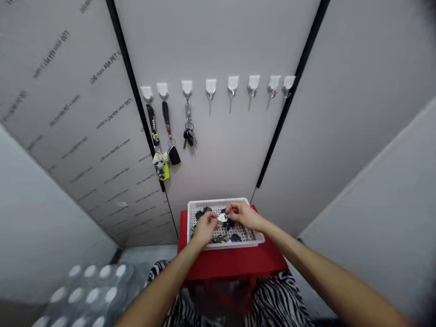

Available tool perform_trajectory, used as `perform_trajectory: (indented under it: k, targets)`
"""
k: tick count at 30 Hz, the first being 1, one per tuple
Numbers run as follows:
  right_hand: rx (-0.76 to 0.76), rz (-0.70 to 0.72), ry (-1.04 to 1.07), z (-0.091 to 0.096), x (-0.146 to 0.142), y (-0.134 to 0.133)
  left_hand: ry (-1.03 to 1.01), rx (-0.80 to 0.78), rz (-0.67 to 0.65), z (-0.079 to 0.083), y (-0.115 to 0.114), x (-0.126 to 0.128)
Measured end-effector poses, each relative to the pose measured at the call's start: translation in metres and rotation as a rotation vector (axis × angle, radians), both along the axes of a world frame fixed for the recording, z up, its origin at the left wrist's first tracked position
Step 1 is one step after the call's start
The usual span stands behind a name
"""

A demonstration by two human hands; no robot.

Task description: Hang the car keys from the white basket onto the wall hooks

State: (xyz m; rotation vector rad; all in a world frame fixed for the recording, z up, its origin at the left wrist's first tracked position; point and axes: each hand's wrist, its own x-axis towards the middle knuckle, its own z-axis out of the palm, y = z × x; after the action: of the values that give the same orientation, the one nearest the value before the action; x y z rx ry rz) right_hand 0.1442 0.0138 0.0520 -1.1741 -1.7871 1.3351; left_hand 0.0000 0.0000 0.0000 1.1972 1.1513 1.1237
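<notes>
Two hands over white plastic tray (223,202) on red table (231,265): L hand (204,228) & R hand (243,215) part-closed, both pinching white-headed key (222,218) betw. them, above dark items in tray. Three keychains (188,136) hang from eight wall hooks (210,86).

Eight white adhesive hooks (210,86) on grey wall panel (231,154); keychains (188,129) on left three; red stand (231,265); zebra-print trousers (279,304) below.
</notes>
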Motion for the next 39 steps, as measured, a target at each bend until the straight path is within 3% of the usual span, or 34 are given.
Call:
perform_trajectory:
  k: [5,10,14,18,22,25,34,39]
  targets:
    - [-0.065,-0.121,0.144,0.011,-0.012,0.0,-0.116,-0.067,-0.118,0.008,-0.005,0.001]
    - [-0.192,-0.223,0.204,0.013,-0.022,-0.003,-0.158,-0.029,-0.201,0.016,-0.009,0.002]
    - [-0.205,-0.237,0.203,0.008,-0.023,0.0,-0.119,-0.009,-0.077,0.019,-0.011,0.0]
    - [0.03,-0.242,-0.075,0.004,-0.013,0.003,-0.129,-0.074,0.132,0.018,-0.01,-0.003]
    - [0.369,-0.107,-0.501,0.0,0.002,-0.001,-0.143,-0.065,0.195,0.015,-0.006,-0.004]
    - [0.499,-0.025,-0.666,-0.003,0.007,-0.004,-0.07,-0.009,0.21,0.011,-0.004,-0.005]
    - [0.627,0.099,-0.919,-0.008,-0.012,-0.006,0.16,0.08,0.211,0.006,-0.004,-0.007]
    - [0.562,-0.051,-0.671,0.001,-0.007,-0.004,0.275,0.098,0.211,0.011,-0.006,-0.007]
